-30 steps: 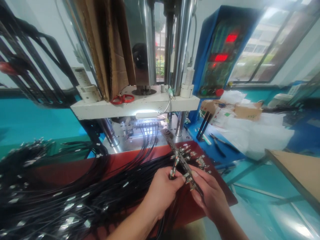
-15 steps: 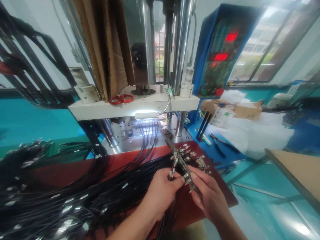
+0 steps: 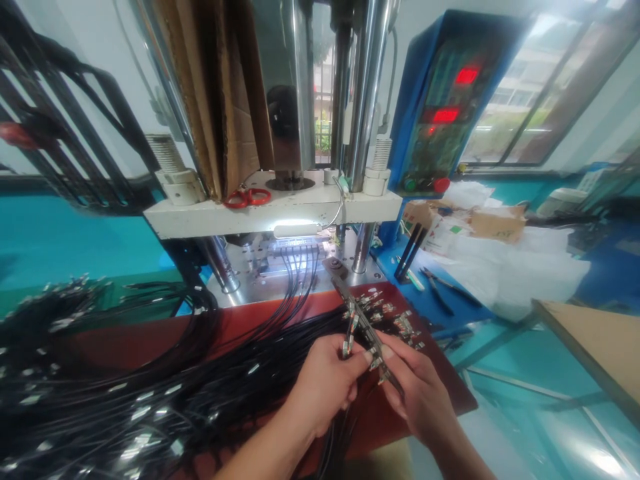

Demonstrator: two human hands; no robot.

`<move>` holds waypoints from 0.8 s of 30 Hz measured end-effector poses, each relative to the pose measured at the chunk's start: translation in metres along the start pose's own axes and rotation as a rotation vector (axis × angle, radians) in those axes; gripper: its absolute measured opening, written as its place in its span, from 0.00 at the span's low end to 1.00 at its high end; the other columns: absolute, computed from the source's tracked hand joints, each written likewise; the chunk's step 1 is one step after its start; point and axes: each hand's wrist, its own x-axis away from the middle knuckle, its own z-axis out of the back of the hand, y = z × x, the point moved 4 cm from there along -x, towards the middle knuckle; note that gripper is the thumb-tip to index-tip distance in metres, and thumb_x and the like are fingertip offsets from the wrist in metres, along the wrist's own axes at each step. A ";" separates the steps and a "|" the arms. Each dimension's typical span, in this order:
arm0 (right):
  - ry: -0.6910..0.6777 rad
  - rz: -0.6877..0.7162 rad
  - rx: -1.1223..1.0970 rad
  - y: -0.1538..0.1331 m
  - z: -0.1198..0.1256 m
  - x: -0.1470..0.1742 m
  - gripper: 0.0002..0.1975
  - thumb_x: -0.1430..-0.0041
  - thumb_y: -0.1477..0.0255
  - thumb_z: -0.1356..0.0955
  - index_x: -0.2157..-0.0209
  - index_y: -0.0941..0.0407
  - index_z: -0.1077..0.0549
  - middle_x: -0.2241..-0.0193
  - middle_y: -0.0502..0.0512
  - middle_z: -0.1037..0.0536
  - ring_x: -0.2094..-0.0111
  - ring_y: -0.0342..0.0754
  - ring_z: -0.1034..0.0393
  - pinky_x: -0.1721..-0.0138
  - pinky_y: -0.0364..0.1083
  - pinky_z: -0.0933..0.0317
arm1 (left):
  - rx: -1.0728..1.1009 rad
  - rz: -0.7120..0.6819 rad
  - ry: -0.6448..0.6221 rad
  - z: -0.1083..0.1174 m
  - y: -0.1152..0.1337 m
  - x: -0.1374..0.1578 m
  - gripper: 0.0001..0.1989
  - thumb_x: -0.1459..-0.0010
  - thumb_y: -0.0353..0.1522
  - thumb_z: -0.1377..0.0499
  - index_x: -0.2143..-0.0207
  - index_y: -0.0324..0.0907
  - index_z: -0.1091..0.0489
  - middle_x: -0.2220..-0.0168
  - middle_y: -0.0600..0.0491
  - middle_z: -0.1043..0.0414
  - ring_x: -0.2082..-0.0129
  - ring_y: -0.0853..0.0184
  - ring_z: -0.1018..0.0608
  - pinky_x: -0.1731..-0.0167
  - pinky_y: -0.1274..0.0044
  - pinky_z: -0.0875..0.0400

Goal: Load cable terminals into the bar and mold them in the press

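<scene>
My right hand [image 3: 420, 383] is closed around the near end of a narrow metal bar [image 3: 363, 319], which slants away toward the press. Pinched in my left hand [image 3: 327, 377] are black cables with metal-tipped connectors [image 3: 350, 333], held against the bar's left side. The thumbs of both hands meet at a connector [image 3: 373, 359] on the bar. Under them, a thick bundle of black cables [image 3: 260, 360] lies over a dark red board [image 3: 440, 373], more connector ends fanned out beyond the bar. My fingers hide part of the held cables.
A press with a white crosshead [image 3: 210, 219] stands ahead; several cables run into its lit lower fixture [image 3: 295, 257]. Red-handled scissors [image 3: 247, 197] lie on the crosshead. At right are pliers [image 3: 440, 293], a blue control box [image 3: 435, 113] and white bags [image 3: 520, 267]. A brown tabletop [image 3: 595, 347] juts in.
The view has shifted slightly, moving the press a little rightward in the picture. Both hands keep the same grip on the bar and cables, with only small finger movement.
</scene>
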 end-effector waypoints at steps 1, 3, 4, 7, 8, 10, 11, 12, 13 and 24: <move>0.009 -0.015 -0.009 0.002 -0.001 0.001 0.19 0.52 0.59 0.29 0.57 0.50 0.21 0.56 0.58 0.24 0.63 0.54 0.27 0.80 0.42 0.35 | -0.041 -0.038 0.004 0.003 0.003 0.002 0.13 0.47 0.41 0.40 0.72 0.40 0.32 0.84 0.60 0.40 0.86 0.75 0.39 0.84 0.82 0.47; 0.038 -0.035 -0.021 0.005 -0.001 0.002 0.20 0.49 0.57 0.31 0.56 0.50 0.22 0.59 0.59 0.23 0.70 0.50 0.27 0.85 0.41 0.39 | -0.079 -0.144 0.032 0.012 0.011 0.006 0.14 0.46 0.41 0.40 0.73 0.38 0.30 0.79 0.56 0.34 0.80 0.73 0.33 0.80 0.82 0.42; 0.045 -0.040 -0.029 0.006 -0.001 0.002 0.21 0.49 0.57 0.31 0.56 0.51 0.22 0.61 0.60 0.23 0.73 0.49 0.28 0.86 0.41 0.41 | -0.053 -0.184 0.044 0.016 0.015 0.009 0.15 0.46 0.41 0.40 0.73 0.37 0.30 0.78 0.55 0.33 0.78 0.73 0.33 0.77 0.81 0.40; 0.025 -0.041 -0.047 0.010 0.001 0.001 0.22 0.51 0.56 0.30 0.56 0.52 0.21 0.72 0.59 0.23 0.79 0.47 0.32 0.89 0.41 0.46 | 0.169 -0.152 -0.017 0.024 0.016 0.016 0.13 0.45 0.40 0.39 0.68 0.37 0.29 0.77 0.55 0.32 0.77 0.72 0.32 0.73 0.80 0.37; 0.007 -0.034 -0.044 0.010 0.002 0.000 0.23 0.51 0.56 0.30 0.55 0.52 0.22 0.75 0.58 0.24 0.80 0.47 0.33 0.89 0.41 0.47 | 0.257 -0.111 -0.059 0.025 0.015 0.018 0.13 0.45 0.39 0.39 0.65 0.37 0.29 0.77 0.54 0.31 0.76 0.72 0.31 0.72 0.79 0.36; -0.019 -0.010 -0.027 0.011 0.003 -0.001 0.23 0.52 0.56 0.29 0.55 0.52 0.22 0.78 0.56 0.25 0.82 0.46 0.34 0.90 0.41 0.48 | 0.387 -0.025 -0.111 0.027 0.011 0.021 0.14 0.44 0.37 0.38 0.59 0.36 0.29 0.73 0.52 0.28 0.74 0.72 0.29 0.71 0.79 0.35; -0.025 0.005 -0.014 0.011 0.003 -0.001 0.24 0.52 0.56 0.29 0.54 0.52 0.22 0.79 0.55 0.26 0.83 0.46 0.35 0.90 0.41 0.49 | 0.430 0.011 -0.119 0.029 0.009 0.022 0.14 0.44 0.36 0.38 0.58 0.36 0.29 0.71 0.50 0.27 0.73 0.71 0.28 0.70 0.79 0.34; -0.027 0.021 0.001 0.011 0.003 -0.002 0.24 0.51 0.56 0.30 0.54 0.52 0.22 0.80 0.54 0.26 0.83 0.45 0.36 0.90 0.41 0.49 | 0.461 0.039 -0.121 0.030 0.007 0.023 0.15 0.44 0.35 0.38 0.57 0.36 0.30 0.68 0.49 0.27 0.72 0.71 0.27 0.69 0.79 0.34; -0.027 0.036 0.017 0.011 0.004 -0.002 0.23 0.51 0.56 0.30 0.54 0.52 0.22 0.80 0.54 0.27 0.84 0.45 0.36 0.90 0.40 0.49 | 0.483 0.061 -0.125 0.031 0.005 0.023 0.15 0.44 0.35 0.38 0.56 0.36 0.30 0.66 0.48 0.27 0.70 0.70 0.26 0.68 0.79 0.33; -0.043 -0.068 -0.095 0.006 -0.003 0.000 0.25 0.47 0.55 0.32 0.51 0.55 0.24 0.84 0.52 0.31 0.88 0.41 0.43 0.90 0.41 0.53 | 0.595 0.114 -0.038 0.040 0.014 0.032 0.09 0.47 0.31 0.36 0.64 0.36 0.29 0.70 0.52 0.30 0.74 0.74 0.29 0.74 0.82 0.32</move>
